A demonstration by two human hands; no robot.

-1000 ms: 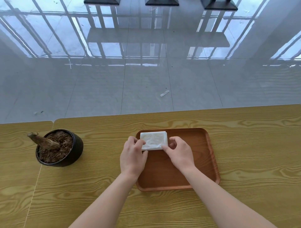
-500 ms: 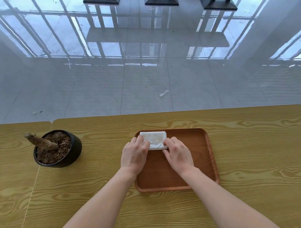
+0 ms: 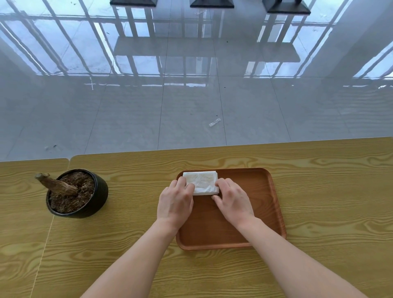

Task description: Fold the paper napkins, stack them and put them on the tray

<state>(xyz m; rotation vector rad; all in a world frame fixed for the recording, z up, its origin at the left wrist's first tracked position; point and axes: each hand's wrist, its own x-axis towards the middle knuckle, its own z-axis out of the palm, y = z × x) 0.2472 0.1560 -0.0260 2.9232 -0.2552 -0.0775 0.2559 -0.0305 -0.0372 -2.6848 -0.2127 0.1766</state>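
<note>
Count it off: two hands in play, left hand and right hand, each with a grip on one stack of napkins. It's one white stack of several layers, but how many sheets is hard to say from up here. Under the grip, one tray. Well left of the grip, one pot with one stump. Two bench tops meet at a seam left of the grip. Beyond the grip, on the floor, one scrap of wrapper. Furthest out, three dark stands.
</note>
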